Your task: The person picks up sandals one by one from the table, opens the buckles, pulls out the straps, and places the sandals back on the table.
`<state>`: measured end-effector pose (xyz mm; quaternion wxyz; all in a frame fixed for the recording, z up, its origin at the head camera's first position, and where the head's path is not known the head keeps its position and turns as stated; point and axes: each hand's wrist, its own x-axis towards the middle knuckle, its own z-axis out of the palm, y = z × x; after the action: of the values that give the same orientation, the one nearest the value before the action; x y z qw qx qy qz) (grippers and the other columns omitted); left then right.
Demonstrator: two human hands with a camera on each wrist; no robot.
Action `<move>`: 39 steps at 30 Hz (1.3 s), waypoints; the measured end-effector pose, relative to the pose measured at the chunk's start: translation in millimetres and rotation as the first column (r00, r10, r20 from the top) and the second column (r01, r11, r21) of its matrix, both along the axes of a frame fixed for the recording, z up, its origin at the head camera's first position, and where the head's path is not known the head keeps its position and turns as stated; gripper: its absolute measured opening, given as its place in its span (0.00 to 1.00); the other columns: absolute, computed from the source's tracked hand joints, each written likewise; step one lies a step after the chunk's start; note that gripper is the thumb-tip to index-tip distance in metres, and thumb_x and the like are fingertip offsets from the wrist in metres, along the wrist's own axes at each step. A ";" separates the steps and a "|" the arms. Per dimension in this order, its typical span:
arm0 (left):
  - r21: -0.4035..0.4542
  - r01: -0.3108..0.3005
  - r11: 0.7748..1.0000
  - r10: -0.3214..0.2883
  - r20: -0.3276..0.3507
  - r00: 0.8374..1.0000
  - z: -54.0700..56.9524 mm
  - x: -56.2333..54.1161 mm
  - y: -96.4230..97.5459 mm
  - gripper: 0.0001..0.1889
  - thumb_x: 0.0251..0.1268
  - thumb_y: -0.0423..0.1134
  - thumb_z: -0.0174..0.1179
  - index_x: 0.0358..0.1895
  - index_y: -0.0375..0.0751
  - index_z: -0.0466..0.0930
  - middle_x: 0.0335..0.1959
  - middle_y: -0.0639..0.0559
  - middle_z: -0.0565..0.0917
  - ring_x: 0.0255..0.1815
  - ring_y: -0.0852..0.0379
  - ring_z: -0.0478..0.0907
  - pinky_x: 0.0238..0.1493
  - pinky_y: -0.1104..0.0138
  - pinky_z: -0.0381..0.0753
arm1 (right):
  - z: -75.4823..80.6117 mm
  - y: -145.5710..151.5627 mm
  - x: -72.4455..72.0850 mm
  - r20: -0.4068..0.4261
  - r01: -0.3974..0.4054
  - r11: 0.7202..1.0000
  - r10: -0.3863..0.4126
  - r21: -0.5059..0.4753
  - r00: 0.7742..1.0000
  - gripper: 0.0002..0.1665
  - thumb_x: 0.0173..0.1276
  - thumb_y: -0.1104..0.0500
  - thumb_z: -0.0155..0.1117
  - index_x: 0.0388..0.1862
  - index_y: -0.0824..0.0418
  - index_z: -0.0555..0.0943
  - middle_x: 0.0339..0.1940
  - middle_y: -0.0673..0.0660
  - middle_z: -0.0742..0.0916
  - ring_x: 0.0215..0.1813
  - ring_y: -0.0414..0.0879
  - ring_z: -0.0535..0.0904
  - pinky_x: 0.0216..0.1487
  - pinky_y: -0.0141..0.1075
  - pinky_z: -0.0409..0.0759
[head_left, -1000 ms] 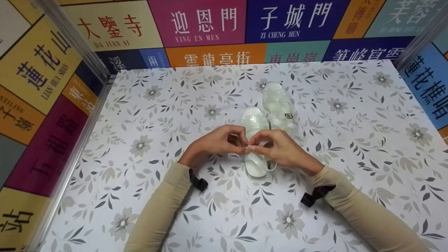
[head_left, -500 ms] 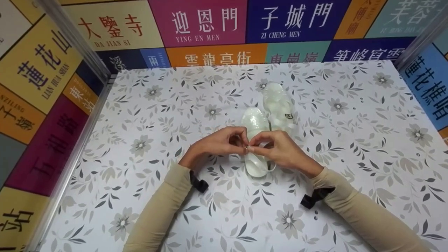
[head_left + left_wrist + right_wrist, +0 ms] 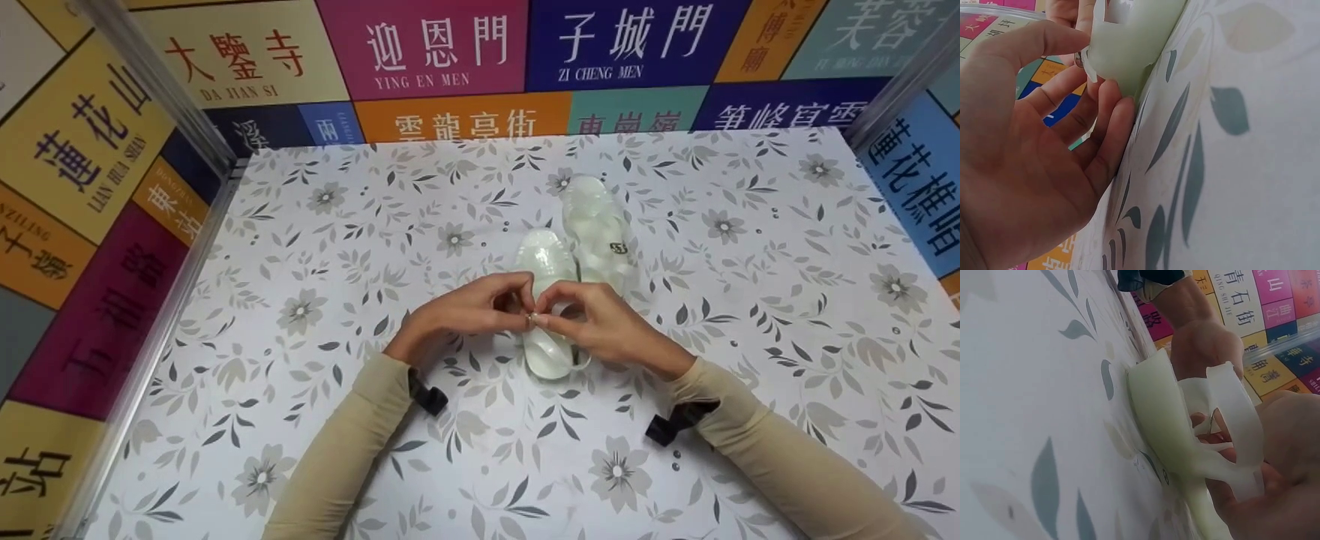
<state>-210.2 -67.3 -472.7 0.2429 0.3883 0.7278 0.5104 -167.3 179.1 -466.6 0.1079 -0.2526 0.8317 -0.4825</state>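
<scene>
Two pale, translucent whitish-green sandals lie on the table in the head view. My two hands meet fingertip to fingertip over the nearer sandal (image 3: 550, 358). My left hand (image 3: 476, 306) pinches the small metal buckle (image 3: 1078, 58) at the sandal's strap between thumb and index finger. From the other side, my right hand (image 3: 611, 326) pinches the end of the same strap. A broad strap (image 3: 1239, 419) arches beside the right fingers in the right wrist view and partly hides them. Farther back and to the right is the other sandal (image 3: 589, 201), bearing a small dark-and-light ornament (image 3: 618, 248).
The table (image 3: 420, 465) has a white covering with grey flowers and leaves. Colourful panels with Chinese lettering (image 3: 450, 52) stand along its back and sides. A black wrist mount (image 3: 429, 400) sits at the left cuff, and another (image 3: 664, 429) at the right.
My fingertips have shifted very slightly toward the near edge while still pinching at the buckle and strap. Both sandals stay in place.
</scene>
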 end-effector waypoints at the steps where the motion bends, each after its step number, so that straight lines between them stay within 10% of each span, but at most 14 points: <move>1: 0.000 0.004 1.000 -0.004 -0.002 1.000 0.1 -0.2 0.2 0.08 0.68 0.30 0.64 0.44 0.32 0.76 0.34 0.55 0.80 0.33 0.54 0.74 0.36 0.69 0.73 | 0.6 0.5 -0.3 -0.006 -0.016 1.000 0.016 0.003 1.000 0.06 0.75 0.55 0.74 0.46 0.54 0.88 0.47 0.49 0.92 0.52 0.45 0.88 0.56 0.38 0.88; 17: 0.006 -0.003 1.000 0.003 0.055 0.998 -4.5 -4.7 -5.2 0.08 0.71 0.31 0.71 0.45 0.33 0.82 0.35 0.50 0.86 0.33 0.57 0.81 0.35 0.71 0.79 | -1.6 1.3 -2.9 -0.018 0.003 1.000 -0.003 -0.028 1.000 0.09 0.72 0.50 0.78 0.44 0.52 0.90 0.44 0.48 0.93 0.49 0.44 0.89 0.49 0.35 0.89; 29: 0.009 0.020 1.000 -0.020 0.012 1.000 -6.1 -4.5 -1.7 0.08 0.67 0.28 0.67 0.44 0.33 0.79 0.36 0.53 0.82 0.35 0.58 0.76 0.40 0.68 0.76 | -2.5 8.5 -8.0 -0.026 -0.141 0.987 0.140 -0.071 0.990 0.06 0.74 0.59 0.75 0.46 0.57 0.87 0.47 0.52 0.90 0.50 0.46 0.88 0.55 0.37 0.89; 39: 0.030 0.025 0.999 -0.028 0.071 0.997 -7.1 -6.0 -3.7 0.07 0.70 0.27 0.67 0.44 0.32 0.77 0.37 0.52 0.83 0.35 0.58 0.77 0.38 0.72 0.78 | -5.9 3.2 -5.1 -0.034 -0.046 0.996 0.044 -0.072 0.998 0.11 0.70 0.53 0.80 0.46 0.54 0.90 0.44 0.49 0.92 0.49 0.44 0.88 0.51 0.36 0.90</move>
<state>-216.1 -71.0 -479.8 0.2698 0.3829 0.7059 0.5314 -172.4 182.3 -472.6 0.0960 -0.2827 0.8093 -0.5058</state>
